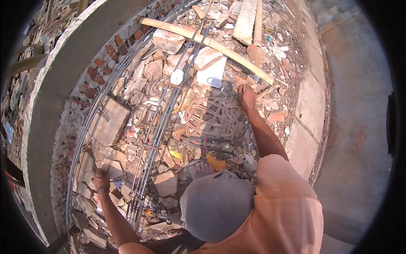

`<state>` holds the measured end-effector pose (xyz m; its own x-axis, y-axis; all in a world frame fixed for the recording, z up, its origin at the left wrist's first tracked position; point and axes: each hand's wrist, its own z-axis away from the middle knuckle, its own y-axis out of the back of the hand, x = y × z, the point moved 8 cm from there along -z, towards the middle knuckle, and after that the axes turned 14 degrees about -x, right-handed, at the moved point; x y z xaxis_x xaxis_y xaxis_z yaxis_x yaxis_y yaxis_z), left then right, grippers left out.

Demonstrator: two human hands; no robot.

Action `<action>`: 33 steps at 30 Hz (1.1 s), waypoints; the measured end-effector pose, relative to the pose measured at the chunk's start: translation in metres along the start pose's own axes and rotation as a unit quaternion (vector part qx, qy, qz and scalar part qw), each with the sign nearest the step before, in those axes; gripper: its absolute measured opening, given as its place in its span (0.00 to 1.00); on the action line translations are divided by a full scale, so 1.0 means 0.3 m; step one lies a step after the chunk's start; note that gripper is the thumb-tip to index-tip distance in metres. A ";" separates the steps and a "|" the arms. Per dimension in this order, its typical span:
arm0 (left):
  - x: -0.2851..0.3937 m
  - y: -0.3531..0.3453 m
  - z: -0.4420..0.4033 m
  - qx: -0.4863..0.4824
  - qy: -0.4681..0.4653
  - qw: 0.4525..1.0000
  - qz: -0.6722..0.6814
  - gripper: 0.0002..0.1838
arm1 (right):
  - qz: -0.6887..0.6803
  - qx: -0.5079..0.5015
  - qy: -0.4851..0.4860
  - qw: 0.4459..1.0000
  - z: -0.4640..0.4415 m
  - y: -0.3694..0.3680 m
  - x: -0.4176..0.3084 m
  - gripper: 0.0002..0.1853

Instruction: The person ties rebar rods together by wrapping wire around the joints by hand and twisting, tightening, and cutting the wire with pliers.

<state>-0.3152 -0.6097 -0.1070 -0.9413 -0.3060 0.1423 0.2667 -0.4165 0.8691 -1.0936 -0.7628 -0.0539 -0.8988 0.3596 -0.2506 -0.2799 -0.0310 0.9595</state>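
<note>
Arms (268, 134) spread wide — right hand (247, 98) stretched farther forward, left hand (101, 179) lower — fingers bent.

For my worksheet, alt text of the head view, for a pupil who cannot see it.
A person's right hand is beside a heap of bent metal loops on rubble; the left hand is lower in view, across a bundle of long metal bars.

You wear a peach-orange shirt (292, 207) whose short sleeves (272, 171) leave your forearms bare; a thin dark band (102, 189) circles your left wrist, an open, strapped sandal (196, 162) shows your toes, and smooth, rounded grey headwear (218, 207) bears no readable marking
</note>
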 end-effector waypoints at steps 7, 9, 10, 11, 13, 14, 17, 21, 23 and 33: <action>-0.018 0.000 0.006 0.035 -0.002 0.999 -0.006 0.09 | -0.038 -0.032 0.027 0.998 0.160 -0.092 -0.157 0.14; -0.044 -0.001 0.011 0.036 0.010 0.999 0.003 0.08 | -0.053 -0.019 0.030 0.998 0.185 -0.072 -0.198 0.14; -0.039 0.010 0.017 0.033 0.014 0.999 0.008 0.08 | -0.027 -0.045 -0.004 0.999 0.170 -0.081 -0.203 0.17; -0.029 0.019 0.020 0.032 0.016 0.999 0.014 0.07 | -0.016 -0.034 0.001 0.999 0.169 -0.076 -0.227 0.17; -0.012 0.022 0.029 0.038 0.015 0.999 0.017 0.08 | 0.008 -0.011 0.006 1.000 0.179 -0.072 -0.269 0.18; 0.006 0.024 0.039 0.046 0.018 0.999 0.009 0.08 | 0.029 -0.013 0.017 0.999 0.204 -0.089 -0.294 0.20; 0.015 0.019 0.040 0.063 0.017 0.998 -0.004 0.09 | 0.058 -0.011 -0.007 0.998 0.232 -0.175 -0.308 0.20; 0.025 0.033 0.054 0.043 0.023 0.999 0.015 0.11 | -0.041 -0.043 -0.023 0.998 0.224 -0.112 -0.299 0.19; -0.001 0.031 0.045 0.017 0.006 0.999 0.042 0.12 | -0.075 -0.049 -0.040 0.995 0.217 0.091 -0.247 0.21; -0.005 0.067 0.051 -0.035 -0.037 0.985 0.165 0.21 | -0.597 0.243 0.051 0.763 0.067 0.873 0.088 0.10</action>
<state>-0.3116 -0.6046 -0.0824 -0.8131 -0.3723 0.4476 0.5716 -0.3642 0.7353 -1.1840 -0.7426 0.1934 -0.1300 -0.2138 -0.9682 -0.7835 0.6205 -0.0318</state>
